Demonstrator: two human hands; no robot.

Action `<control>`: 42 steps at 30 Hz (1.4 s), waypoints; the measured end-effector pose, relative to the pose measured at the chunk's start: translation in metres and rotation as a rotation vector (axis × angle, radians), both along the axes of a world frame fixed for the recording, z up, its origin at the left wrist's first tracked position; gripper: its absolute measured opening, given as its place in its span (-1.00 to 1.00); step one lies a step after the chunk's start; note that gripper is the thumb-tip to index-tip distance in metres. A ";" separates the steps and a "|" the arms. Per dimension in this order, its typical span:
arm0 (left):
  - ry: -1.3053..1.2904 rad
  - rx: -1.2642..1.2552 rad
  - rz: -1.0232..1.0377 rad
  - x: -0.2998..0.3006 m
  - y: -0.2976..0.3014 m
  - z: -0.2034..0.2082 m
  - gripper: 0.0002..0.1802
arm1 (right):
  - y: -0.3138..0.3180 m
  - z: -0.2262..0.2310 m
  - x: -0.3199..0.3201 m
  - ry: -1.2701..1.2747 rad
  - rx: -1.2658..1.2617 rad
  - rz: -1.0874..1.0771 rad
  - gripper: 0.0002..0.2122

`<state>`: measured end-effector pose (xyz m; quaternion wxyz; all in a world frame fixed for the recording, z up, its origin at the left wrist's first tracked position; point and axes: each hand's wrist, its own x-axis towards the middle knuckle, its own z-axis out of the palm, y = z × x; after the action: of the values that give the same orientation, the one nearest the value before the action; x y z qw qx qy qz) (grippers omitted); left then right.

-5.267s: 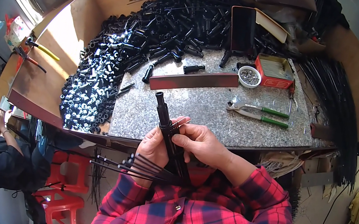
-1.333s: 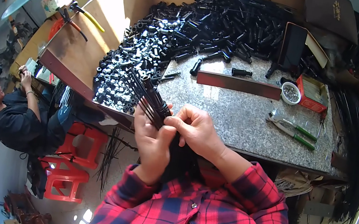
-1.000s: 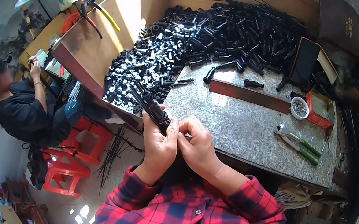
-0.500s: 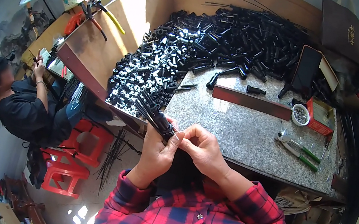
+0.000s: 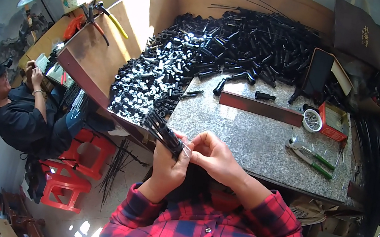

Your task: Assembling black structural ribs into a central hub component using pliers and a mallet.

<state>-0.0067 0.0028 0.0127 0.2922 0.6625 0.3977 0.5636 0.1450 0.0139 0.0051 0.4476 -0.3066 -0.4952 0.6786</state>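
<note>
In front of my chest, my left hand [image 5: 168,166] is closed round a bundle of thin black rods set about a black tubular fitting [image 5: 162,129], which looks like umbrella ribs on a runner. Its rod ends fan up and to the left. My right hand [image 5: 219,159] meets the fitting's near end, thumb and forefinger pinched on a fine pale wire [image 5: 187,148]. The fingertips partly hide the wire. Both hands hang just off the near edge of the speckled stone tabletop [image 5: 226,139].
A big pile of black tubular fittings [image 5: 262,45] merges into smaller black pieces [image 5: 157,73] inside a wooden surround. On the stone lie a dark red bar [image 5: 259,108], a white cup of small metal bits [image 5: 312,120] and green-handled pliers [image 5: 311,159]. A co-worker [image 5: 27,101] sits left beside red stools [image 5: 65,185].
My hands stay together at the fitting's end, the right fingers shifting slightly along the wire. The whole scene has slid a little left in the picture.
</note>
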 end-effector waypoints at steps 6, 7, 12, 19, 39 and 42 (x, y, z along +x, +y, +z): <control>-0.244 -0.194 -0.109 0.007 0.004 0.003 -0.81 | -0.034 0.032 0.078 -0.588 0.317 -0.227 -0.75; -0.311 -0.236 -0.214 0.004 0.006 0.000 -0.81 | -0.036 0.028 0.095 -0.597 0.324 -0.300 -0.76; -0.572 -0.387 -0.470 0.020 0.003 -0.004 -0.81 | -0.065 0.044 0.172 -1.098 0.415 -0.656 -0.80; -0.492 -0.298 -0.356 0.035 0.000 -0.003 -0.82 | -0.090 0.009 0.237 -1.757 0.464 -0.642 -0.75; -0.404 -0.221 -0.569 0.024 0.007 -0.015 -0.78 | -0.081 -0.006 0.211 -1.324 0.610 -0.753 -0.81; -0.389 -0.315 -0.482 0.028 0.005 -0.013 -0.59 | -0.081 0.019 0.179 -1.073 0.533 -0.671 -0.75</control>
<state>0.0209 0.0075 -0.0006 0.5857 0.5644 0.2490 0.5257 0.3240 -0.0672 0.0243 0.3866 -0.6164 -0.6767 0.1127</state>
